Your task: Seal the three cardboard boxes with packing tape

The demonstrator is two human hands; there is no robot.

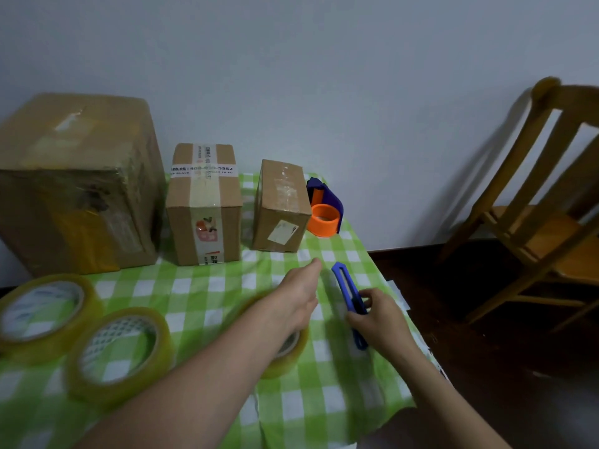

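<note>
Up front the right hand (377,315) was gripping a blue box cutter (350,299), while the left hand (299,294) reached out loose and flat over a clear tape roll (285,354), with two more rolls (121,354) lying off to the left on the green checked surface (324,400). Farther back near the wall sat the three cardboard boxes (204,202), all already taped, and an orange-and-blue tape dispenser (324,212) was just beside the smallest one.

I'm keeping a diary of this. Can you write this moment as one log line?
right hand: holding blue box cutter | left hand: reaching over tape roll, empty | three boxes: standing behind
</note>
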